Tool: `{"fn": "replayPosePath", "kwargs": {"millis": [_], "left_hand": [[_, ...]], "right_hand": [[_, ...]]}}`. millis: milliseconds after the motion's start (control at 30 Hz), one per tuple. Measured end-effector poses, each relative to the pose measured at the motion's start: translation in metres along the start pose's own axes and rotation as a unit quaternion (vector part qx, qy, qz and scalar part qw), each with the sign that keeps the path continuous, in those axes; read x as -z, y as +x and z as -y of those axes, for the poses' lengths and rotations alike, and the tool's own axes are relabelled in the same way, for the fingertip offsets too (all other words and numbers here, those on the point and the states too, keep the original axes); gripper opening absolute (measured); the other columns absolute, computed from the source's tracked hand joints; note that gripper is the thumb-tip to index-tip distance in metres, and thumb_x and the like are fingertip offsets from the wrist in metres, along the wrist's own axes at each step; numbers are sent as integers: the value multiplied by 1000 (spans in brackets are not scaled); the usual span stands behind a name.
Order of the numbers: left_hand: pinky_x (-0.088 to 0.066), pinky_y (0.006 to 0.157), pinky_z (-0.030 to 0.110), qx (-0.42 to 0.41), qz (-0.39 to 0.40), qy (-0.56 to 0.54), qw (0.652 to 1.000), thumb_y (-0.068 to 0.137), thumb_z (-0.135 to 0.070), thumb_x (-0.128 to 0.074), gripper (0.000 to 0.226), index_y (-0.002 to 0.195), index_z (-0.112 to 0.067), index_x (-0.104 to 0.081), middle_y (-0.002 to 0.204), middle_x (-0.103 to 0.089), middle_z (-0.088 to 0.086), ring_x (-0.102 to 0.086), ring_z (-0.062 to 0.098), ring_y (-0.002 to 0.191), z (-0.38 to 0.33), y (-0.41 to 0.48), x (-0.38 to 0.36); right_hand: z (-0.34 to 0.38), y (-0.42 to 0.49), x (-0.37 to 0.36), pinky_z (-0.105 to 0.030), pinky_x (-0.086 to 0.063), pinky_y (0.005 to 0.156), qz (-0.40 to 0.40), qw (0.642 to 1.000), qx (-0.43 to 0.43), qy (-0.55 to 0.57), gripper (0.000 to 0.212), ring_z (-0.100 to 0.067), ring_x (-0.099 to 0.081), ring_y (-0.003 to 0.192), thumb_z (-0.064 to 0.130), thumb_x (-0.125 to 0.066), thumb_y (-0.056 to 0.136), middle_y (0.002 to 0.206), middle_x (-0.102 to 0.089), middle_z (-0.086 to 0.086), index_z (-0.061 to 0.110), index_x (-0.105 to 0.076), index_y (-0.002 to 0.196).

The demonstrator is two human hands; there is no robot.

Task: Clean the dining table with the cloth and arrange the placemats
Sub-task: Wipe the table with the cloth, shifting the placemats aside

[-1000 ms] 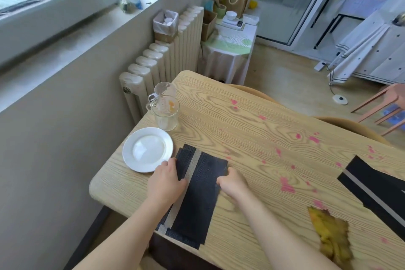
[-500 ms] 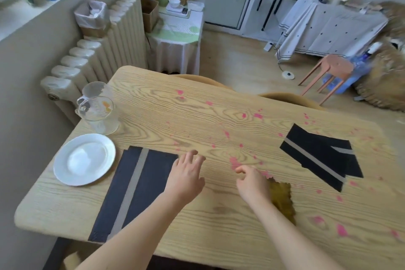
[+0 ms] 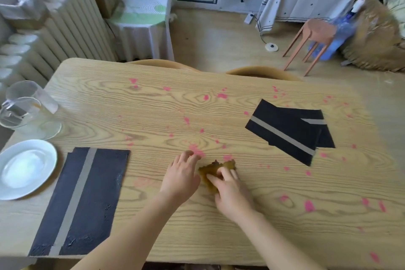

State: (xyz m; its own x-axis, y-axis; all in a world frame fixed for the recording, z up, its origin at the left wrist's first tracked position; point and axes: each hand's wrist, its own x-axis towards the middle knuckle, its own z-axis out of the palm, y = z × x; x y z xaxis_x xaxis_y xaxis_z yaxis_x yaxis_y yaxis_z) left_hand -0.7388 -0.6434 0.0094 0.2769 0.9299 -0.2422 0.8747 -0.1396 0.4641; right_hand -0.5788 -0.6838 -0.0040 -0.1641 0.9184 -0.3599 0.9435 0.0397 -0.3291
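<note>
pale wood-grain table (image 3: pixel 219 237) with pink spots, black grey-striped placemats (image 3: pixel 83 199), mustard-yellow cloth (image 3: pixel 210 171), white plate (image 3: pixel 24 169)

Bright soft daylight; motion blur, wide-angle warp at edges.

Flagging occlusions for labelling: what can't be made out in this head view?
Head view only.
- cloth: mostly under the right hand; whether it grips or presses is unclear.
- glass jug: motion-blurred, cut by the left edge.
- plate: left rim cut off by the frame.
- far placemats: overlapping, count unclear.
</note>
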Motion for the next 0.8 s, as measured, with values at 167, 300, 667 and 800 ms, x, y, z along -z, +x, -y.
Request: {"fn": "replayPosePath", "kwargs": {"millis": [167,300,667,800], "left_hand": [[-36,101,30,19,-21,9,1000,84,-17,-55,53,135,-21,-42,139,-38,0,-42,22,123,14,4,2],[-36,102,32,54,-41,-1,998,83,-17,-57,53,135,-21,-44,137,-40,0,-41,22,124,20,2,6],[-33,104,35,129,-88,22,987,83,-10,-54,52,134,-18,-47,139,-41,1,-41,23,124,81,-14,33],[-32,104,35,151,-84,29,984,82,-9,-53,53,134,-19,-45,143,-36,3,-38,25,126,101,-14,41]], "right_hand": [[-25,10,8,-30,-45,81,-73,995,-66,17,48,-16,-38,113,24,-54,93,121,-38,8,40,-46,138],[-47,26,20,-28,-47,86,-126,981,-135,55,46,-15,-41,106,27,-60,91,115,-39,6,31,-52,136],[56,59,-7,-34,-46,85,-8,1000,23,4,56,-20,-36,123,15,-55,92,138,-30,3,45,-42,138],[30,70,16,-31,-45,78,-56,995,-70,-35,45,-19,-41,115,42,-50,95,129,-38,0,45,-42,139]]}}
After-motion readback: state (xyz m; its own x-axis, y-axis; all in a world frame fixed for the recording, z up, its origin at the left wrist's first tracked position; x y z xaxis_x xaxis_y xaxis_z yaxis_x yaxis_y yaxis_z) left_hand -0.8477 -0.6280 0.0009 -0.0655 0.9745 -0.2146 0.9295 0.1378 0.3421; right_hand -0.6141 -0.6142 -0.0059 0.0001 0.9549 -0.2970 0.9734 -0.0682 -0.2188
